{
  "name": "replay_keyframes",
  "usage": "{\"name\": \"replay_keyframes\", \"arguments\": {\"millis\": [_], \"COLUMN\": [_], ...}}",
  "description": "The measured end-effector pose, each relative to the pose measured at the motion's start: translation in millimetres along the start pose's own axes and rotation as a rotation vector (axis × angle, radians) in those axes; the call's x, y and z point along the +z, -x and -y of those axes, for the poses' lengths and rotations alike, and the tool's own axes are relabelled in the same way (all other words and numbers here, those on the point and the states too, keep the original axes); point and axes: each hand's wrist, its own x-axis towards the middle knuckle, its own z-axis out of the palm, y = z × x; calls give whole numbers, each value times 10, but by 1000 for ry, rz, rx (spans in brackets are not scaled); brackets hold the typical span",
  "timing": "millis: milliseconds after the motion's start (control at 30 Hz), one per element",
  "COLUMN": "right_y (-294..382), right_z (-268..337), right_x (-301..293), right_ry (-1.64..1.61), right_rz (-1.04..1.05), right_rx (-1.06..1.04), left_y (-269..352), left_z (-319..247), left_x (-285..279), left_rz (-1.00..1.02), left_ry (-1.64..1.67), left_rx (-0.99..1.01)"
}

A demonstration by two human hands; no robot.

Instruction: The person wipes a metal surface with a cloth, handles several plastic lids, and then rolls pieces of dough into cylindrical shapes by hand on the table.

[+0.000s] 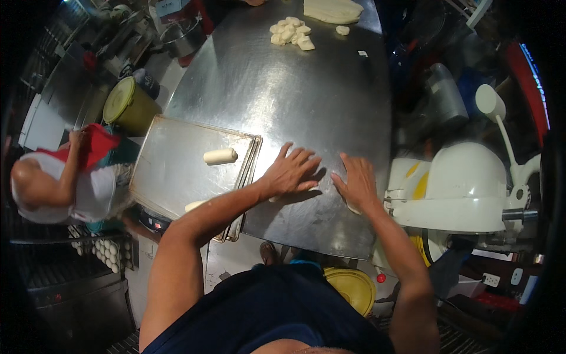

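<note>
Over the steel table [265, 97], my left hand [292, 171] is spread, palm down, with a bit of pale dough [275, 199] showing beneath its wrist side. To its right, my right hand [355, 179] is low over the table, fingers apart; a sliver of something pale [353, 208] shows at its palm edge, mostly hidden. Left of my hands, a rolled dough log [220, 156] lies on the top of stacked metal baking trays [177, 155]. Another dough piece [194, 205] on the tray is partly covered by my left forearm.
Dough lumps [289, 32] are heaped at the table's far end, beside a small lump [342, 30] and a flat dough slab [334, 9]. A white machine [464, 190] stands right. Another person [66, 177] is at the left, near a lidded yellow bucket [132, 106].
</note>
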Motion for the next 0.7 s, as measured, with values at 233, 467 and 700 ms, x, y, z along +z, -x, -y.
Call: {"name": "replay_keyframes", "arguments": {"millis": [233, 467, 700], "right_y": [78, 130, 467], "right_z": [-20, 208, 221], "right_x": [130, 135, 202], "right_ry": [168, 294, 171], "right_rz": [-4, -173, -179], "right_rx": [123, 19, 94], "left_y": [-62, 319, 432], "left_z": [-153, -26, 135], "left_x": [-86, 77, -334], "left_rz": [2, -104, 52], "left_ry": [-17, -129, 248], "left_rx": [-53, -55, -21]}}
